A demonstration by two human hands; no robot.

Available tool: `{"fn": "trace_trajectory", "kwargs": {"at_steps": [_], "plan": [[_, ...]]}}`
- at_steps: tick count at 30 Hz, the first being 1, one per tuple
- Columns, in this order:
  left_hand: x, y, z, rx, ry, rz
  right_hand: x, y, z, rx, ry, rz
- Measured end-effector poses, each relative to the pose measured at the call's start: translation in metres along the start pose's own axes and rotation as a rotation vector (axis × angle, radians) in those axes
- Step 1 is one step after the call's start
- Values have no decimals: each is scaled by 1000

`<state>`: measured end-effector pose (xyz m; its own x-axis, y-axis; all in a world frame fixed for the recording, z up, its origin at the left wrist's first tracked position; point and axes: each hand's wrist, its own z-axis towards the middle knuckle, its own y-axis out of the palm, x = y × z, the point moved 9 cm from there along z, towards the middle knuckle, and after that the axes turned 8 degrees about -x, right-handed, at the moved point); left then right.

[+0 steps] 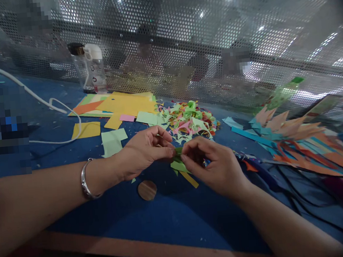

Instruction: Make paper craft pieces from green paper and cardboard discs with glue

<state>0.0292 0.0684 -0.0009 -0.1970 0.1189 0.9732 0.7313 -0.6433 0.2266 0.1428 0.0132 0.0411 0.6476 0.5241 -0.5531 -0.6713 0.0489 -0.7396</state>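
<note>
Paper scraps beyond green paper

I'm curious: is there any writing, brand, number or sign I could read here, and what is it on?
No text is readable.
White-lidded bottle: small dark and red marks, too small and blurred to make out.
Held green paper: no lettering that I can see.
Yellow sheets: no lettering that I can see.

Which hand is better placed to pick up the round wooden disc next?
Probably the left hand: the round wooden disc lies nearer to it than to the right hand, though both hold green paper.
</note>
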Motion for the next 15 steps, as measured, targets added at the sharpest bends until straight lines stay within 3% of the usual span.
{"fn": "trace_trajectory", "kwargs": {"at_steps": [15], "plan": [[5,-1,0,18,37,60,4,2,-1,-12,26,15]]}}
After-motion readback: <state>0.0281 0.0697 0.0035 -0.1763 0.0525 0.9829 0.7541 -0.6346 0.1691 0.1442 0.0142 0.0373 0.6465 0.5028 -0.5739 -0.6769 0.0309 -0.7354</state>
